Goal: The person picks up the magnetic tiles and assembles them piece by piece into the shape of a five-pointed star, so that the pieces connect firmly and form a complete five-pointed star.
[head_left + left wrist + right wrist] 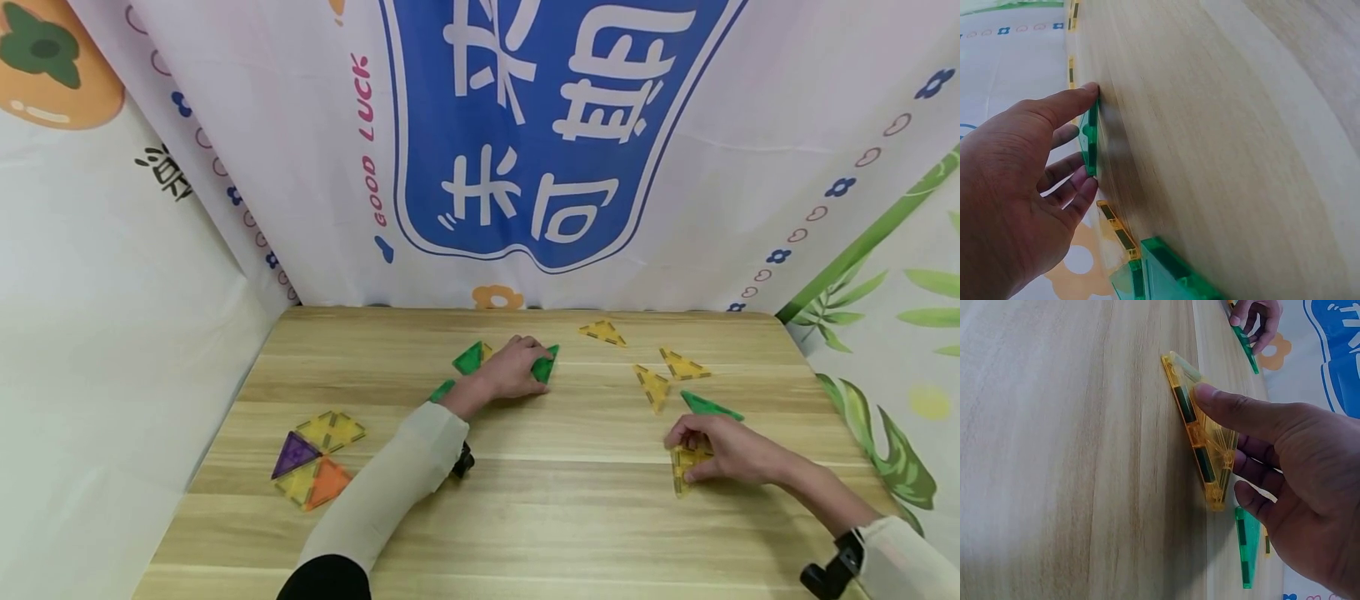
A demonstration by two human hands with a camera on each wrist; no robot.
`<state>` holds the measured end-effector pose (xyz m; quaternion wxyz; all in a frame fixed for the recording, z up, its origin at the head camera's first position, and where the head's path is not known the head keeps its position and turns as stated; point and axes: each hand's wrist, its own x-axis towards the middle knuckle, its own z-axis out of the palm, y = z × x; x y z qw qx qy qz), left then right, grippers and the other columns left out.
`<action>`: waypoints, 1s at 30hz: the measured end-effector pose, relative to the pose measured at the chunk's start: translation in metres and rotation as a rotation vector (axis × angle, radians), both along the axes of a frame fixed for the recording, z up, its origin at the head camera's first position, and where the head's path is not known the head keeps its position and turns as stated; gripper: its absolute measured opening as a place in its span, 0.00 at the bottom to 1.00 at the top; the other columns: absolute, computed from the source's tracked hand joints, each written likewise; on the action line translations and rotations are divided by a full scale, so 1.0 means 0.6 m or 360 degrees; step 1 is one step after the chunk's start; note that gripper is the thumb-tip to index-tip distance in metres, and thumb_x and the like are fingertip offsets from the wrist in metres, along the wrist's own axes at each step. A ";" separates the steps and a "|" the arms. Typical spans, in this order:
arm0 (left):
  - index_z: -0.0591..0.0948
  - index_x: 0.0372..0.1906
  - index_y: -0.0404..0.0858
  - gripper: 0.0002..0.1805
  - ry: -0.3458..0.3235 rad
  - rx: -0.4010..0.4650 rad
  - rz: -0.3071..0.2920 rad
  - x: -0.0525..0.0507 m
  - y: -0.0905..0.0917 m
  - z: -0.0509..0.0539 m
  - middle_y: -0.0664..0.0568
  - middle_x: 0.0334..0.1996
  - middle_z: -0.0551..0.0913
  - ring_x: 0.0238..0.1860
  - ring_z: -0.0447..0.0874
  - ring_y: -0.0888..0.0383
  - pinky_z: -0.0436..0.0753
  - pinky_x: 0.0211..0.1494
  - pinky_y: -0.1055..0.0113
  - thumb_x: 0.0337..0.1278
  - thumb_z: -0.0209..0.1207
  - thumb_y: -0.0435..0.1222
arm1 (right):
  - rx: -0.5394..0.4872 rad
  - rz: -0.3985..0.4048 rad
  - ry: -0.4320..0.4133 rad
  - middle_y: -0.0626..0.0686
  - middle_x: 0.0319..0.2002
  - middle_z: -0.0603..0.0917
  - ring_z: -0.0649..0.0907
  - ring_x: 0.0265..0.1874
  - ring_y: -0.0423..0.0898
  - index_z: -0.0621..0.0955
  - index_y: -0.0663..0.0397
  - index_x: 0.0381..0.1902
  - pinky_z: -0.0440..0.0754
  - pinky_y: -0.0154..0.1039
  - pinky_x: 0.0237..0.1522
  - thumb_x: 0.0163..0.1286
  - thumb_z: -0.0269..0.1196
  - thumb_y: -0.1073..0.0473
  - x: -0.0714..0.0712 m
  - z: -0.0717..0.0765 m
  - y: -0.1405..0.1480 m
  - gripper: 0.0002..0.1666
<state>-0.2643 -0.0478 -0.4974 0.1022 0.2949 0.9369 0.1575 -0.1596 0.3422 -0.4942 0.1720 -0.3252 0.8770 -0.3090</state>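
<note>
At the table's back middle, my left hand (513, 369) grips a green triangular magnetic tile (545, 365). The left wrist view has this green tile (1090, 137) between the thumb and fingertips, close to the tabletop. Over on the right, my right hand (731, 450) pinches a translucent yellow triangular magnetic tile (1200, 434), the thumb on its face and fingers behind. A green triangle tile (711, 406) lies just beyond that hand. Beside my left wrist are another green tile (468, 358) and a partly hidden green tile (441, 391).
Several yellow triangle tiles, including a back one (602, 332), lie at the back right. At left, yellow tiles (330, 431), a purple tile (294, 455) and an orange tile (327, 483) form a fan on the wooden table (570, 533). A printed curtain (675, 267) hangs behind.
</note>
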 end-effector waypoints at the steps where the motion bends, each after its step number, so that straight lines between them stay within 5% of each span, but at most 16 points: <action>1: 0.79 0.72 0.43 0.34 0.0005 -0.0006 0.0000 0.000 0.000 0.000 0.47 0.70 0.76 0.69 0.72 0.49 0.75 0.73 0.58 0.66 0.72 0.50 | -0.0006 -0.0012 -0.0015 0.41 0.44 0.84 0.81 0.42 0.36 0.83 0.47 0.50 0.83 0.35 0.44 0.60 0.80 0.46 0.000 0.001 -0.001 0.25; 13: 0.79 0.72 0.39 0.37 0.0093 -0.0006 0.0010 0.002 -0.008 0.001 0.43 0.68 0.80 0.68 0.77 0.47 0.74 0.74 0.57 0.63 0.73 0.52 | -0.0285 -0.0051 -0.0208 0.48 0.44 0.88 0.83 0.35 0.37 0.87 0.50 0.50 0.84 0.33 0.33 0.74 0.70 0.61 -0.018 -0.002 -0.016 0.09; 24: 0.80 0.71 0.38 0.39 0.0123 0.0009 0.0155 0.004 -0.007 0.003 0.42 0.66 0.80 0.65 0.80 0.45 0.80 0.69 0.56 0.60 0.74 0.55 | -0.0487 -0.0621 -0.0475 0.62 0.45 0.84 0.88 0.41 0.45 0.83 0.68 0.58 0.91 0.41 0.40 0.76 0.68 0.62 -0.058 -0.007 -0.089 0.18; 30: 0.80 0.72 0.39 0.40 0.0113 -0.0003 0.0203 0.005 -0.006 0.003 0.42 0.67 0.80 0.66 0.80 0.45 0.79 0.70 0.55 0.60 0.74 0.55 | -0.0625 -0.0785 -0.0531 0.60 0.43 0.81 0.88 0.39 0.44 0.81 0.71 0.60 0.91 0.42 0.41 0.77 0.66 0.65 -0.083 -0.020 -0.145 0.19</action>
